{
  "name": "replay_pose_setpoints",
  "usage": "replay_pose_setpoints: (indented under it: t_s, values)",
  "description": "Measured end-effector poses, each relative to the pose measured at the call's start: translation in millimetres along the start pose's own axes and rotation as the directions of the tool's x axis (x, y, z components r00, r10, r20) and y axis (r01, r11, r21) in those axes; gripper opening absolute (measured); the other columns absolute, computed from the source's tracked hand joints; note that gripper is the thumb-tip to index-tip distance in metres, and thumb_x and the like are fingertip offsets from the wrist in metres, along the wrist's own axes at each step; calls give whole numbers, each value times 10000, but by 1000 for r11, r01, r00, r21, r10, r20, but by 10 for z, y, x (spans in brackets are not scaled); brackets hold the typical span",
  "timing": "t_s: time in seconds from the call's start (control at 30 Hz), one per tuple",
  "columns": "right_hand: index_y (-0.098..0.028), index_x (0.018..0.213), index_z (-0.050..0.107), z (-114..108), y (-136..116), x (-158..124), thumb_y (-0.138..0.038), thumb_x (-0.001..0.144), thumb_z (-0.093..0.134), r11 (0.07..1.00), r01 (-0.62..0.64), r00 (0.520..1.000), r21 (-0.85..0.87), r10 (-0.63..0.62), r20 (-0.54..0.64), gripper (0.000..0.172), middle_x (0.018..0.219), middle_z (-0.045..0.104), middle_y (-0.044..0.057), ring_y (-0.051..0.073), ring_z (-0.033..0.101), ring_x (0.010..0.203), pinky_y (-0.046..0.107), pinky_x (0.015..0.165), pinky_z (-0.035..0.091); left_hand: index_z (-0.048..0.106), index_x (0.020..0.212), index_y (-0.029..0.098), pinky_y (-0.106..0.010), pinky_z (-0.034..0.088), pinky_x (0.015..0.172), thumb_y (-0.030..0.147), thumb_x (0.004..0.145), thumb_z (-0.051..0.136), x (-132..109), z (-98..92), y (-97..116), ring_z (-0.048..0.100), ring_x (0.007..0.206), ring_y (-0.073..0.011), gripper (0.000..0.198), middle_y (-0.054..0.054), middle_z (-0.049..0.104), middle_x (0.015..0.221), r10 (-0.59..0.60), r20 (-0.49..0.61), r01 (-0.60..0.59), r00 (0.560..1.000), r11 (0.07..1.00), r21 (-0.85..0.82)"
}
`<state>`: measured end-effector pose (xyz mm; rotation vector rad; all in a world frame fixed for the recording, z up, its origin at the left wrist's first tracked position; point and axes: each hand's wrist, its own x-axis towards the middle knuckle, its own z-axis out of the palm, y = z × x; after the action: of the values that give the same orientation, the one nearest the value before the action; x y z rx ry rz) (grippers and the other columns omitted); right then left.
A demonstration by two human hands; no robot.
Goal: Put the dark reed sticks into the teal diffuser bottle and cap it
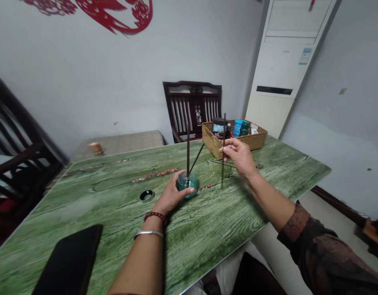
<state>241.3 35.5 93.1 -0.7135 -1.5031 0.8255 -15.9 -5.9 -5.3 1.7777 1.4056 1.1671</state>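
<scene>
My left hand (pixel 173 193) wraps around a small teal glass bottle (pixel 191 185) standing on the green wood-grain table (pixel 213 229). Two dark thin sticks stand in the bottle's neck, one upright (pixel 188 147) and one leaning right (pixel 196 157). My right hand (pixel 239 157) is raised above the table to the right of the bottle, pinching a third dark stick (pixel 222 174) upright between fingers and thumb. That stick's lower end hangs close to the tabletop, and it is apart from the bottle. A black ring or cap (pixel 146 195) lies left of my left hand.
A wicker basket (pixel 213 141) holding jars and bottles stands at the table's far edge. A black phone or tablet (pixel 69 262) lies at the near left. A dark wooden chair (pixel 191 106) stands behind the table, and another (pixel 19 151) stands at left.
</scene>
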Motion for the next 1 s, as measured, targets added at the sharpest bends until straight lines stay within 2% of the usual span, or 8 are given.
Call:
replay_pose_setpoints:
  t_s: [0.1,0.23,0.3,0.4,0.67,0.77,0.87,1.0]
  values:
    - [-221,916,558,269,-133,-26,-404,782,723,957,-91,992,274,63,108,280,815,715,-6,118,608,625,261,592,553,515,1321,177,-486,465,1037,469,661,775,8,1,-28,623,1143,-297,767,-118,650,1248,15,-6,-15,1000,1000,18]
    - [-232,913,537,579,-166,50,-404,776,741,943,2,999,333,-20,48,299,828,683,-16,138,667,746,264,623,590,498,1333,168,-454,466,1032,485,679,770,13,-2,-48,612,1163,-290,776,-123,637,1269,33,4,-33,999,999,34]
    - [-236,911,538,681,-149,132,-388,789,723,951,55,998,304,-60,4,269,810,658,-25,144,676,786,254,616,591,490,1335,168,-449,464,1036,484,686,763,8,-4,-36,614,1160,-287,772,-122,632,1278,28,12,-29,1000,999,39]
    - [-238,886,539,778,-112,232,-377,800,707,969,81,996,232,-86,11,234,798,633,-35,132,672,782,226,588,578,491,1320,182,-472,464,1035,479,671,765,-1,-5,-3,628,1137,-295,765,-106,652,1235,2,11,-2,1000,999,32]
    - [-236,876,546,931,89,264,-327,788,667,990,30,989,140,-50,137,175,732,635,-57,113,638,649,212,516,550,508,1297,178,-485,454,1040,475,641,774,-3,-3,46,621,1124,-295,768,-114,651,1236,6,-6,-6,1000,1000,9]
    - [-235,869,552,986,206,211,-271,784,658,999,-2,989,36,-3,147,141,671,621,-72,105,588,555,221,507,524,513,1301,189,-492,448,1048,488,641,779,0,-2,41,615,1138,-300,772,-109,651,1241,5,-4,-5,1000,1000,5]
    - [-227,833,571,1020,272,110,-216,768,673,993,0,988,-122,19,153,122,662,617,-69,124,612,599,250,599,527,510,1304,188,-499,448,1049,507,646,776,7,-2,26,610,1154,-307,778,-114,646,1250,7,7,-7,1000,1000,-4]
    - [-228,961,639,871,284,-34,-189,784,670,958,101,983,-267,-54,178,183,878,711,-20,143,649,729,286,743,523,509,1308,191,-506,450,1051,503,654,771,14,-14,6,612,1166,-313,770,-125,639,1280,4,1,-4,1000,1000,16]
